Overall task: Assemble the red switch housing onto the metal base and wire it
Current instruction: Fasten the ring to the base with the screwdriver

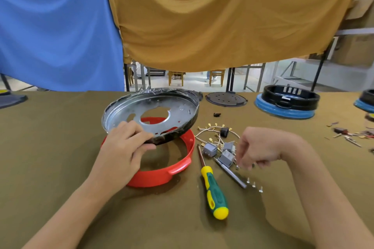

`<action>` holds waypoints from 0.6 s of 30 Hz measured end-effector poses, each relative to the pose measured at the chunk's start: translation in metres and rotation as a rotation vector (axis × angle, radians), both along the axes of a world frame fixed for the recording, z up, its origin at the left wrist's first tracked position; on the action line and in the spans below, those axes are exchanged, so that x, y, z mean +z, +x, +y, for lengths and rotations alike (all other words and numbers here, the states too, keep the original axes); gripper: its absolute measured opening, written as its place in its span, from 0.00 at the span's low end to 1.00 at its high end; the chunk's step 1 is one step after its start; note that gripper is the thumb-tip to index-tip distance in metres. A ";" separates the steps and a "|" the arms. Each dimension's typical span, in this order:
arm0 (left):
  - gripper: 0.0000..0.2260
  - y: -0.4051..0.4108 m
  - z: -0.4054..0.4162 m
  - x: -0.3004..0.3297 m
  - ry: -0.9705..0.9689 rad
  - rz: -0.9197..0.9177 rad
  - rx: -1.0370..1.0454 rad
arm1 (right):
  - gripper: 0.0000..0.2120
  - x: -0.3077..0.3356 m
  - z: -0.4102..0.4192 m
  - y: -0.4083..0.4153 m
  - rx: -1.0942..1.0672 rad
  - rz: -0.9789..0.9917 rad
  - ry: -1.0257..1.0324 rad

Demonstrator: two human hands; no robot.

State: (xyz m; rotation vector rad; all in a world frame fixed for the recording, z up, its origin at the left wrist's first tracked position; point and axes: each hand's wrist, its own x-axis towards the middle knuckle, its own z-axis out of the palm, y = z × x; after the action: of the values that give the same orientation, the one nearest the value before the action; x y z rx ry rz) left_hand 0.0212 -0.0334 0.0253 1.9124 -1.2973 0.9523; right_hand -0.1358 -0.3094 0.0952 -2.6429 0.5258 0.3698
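Metal base (pixel 150 110) sits tilted in your left hand (pixel 123 145), fingers curled over its near rim, its far edge raised above the red housing (pixel 162 174) lying on the table (pixel 60 147); your right hand (pixel 261 147) hangs beside the grey switches (pixel 226 152), fingertips seemingly pinching a small screw, though blur obscures it; the screwdriver (pixel 214 190) lies between housing and loose screws (pixel 254 185).

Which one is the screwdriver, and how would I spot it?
Find the big red housing ring on the brown table. Just right of it, between the two hands, lies the screwdriver. Its fat green-and-yellow handle points toward you, unlike the thin grey tool beside it.
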 end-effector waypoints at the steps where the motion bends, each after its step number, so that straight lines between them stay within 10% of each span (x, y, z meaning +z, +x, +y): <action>1: 0.12 0.000 0.000 0.000 -0.003 -0.002 -0.006 | 0.06 -0.001 0.002 -0.001 -0.008 0.048 -0.038; 18: 0.11 -0.003 0.000 0.002 0.018 -0.024 -0.018 | 0.08 -0.014 0.018 0.007 -0.038 0.199 -0.066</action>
State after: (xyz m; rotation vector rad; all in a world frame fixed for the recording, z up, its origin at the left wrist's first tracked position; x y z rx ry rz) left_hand 0.0182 -0.0332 0.0268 1.9053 -1.3393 0.9595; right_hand -0.1288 -0.2916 0.0813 -2.6707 0.6597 0.6178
